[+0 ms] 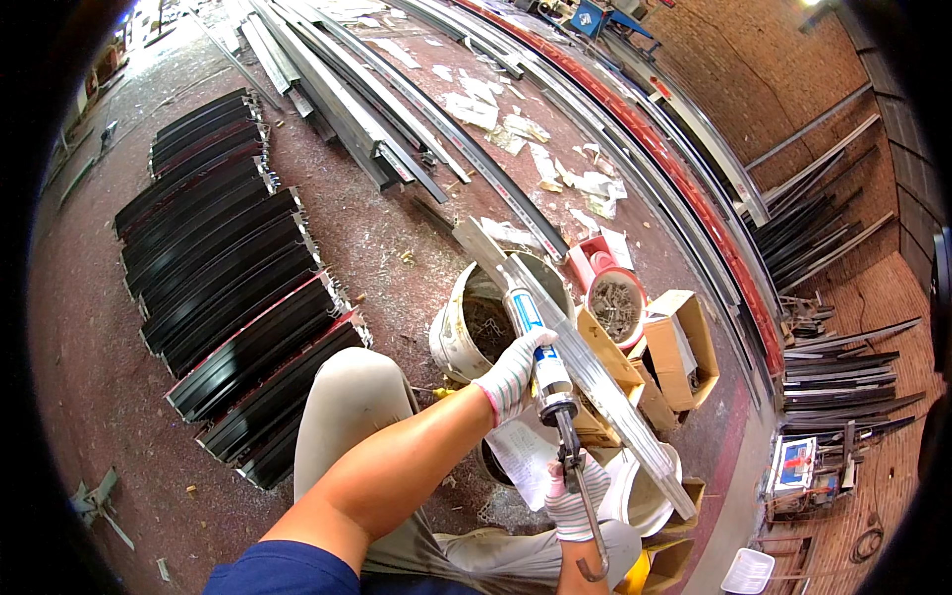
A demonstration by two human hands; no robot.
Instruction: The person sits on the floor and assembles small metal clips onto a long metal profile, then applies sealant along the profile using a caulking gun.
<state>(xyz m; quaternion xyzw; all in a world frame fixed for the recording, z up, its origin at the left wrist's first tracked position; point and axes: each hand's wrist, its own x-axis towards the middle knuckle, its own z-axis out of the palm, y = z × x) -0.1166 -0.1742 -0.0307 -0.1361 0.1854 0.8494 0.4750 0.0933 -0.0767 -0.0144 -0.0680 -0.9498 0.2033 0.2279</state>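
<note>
My left hand [512, 379], in a striped white knit glove, is wrapped round the barrel of a caulking gun [551, 373] loaded with a white and blue cartridge. Lower down, my right hand [571, 506], gloved the same way, is closed at the gun's handle end; the trigger is partly hidden by the fingers. The hooked steel rod runs back past my right wrist. The gun slants up and away from me, its front end over a dirty white bucket [448, 332]. Just behind it lies a bundle of silver metal strips [620, 412], resting across the containers.
Black profiles [228, 263] lie in rows on the floor at left. Long metal bars [347, 109] stretch away ahead. A red container [616, 305] of small metal parts, a cardboard box [694, 347] and a white bucket [650, 506] stand at right. Paper scraps [585, 183] litter the floor.
</note>
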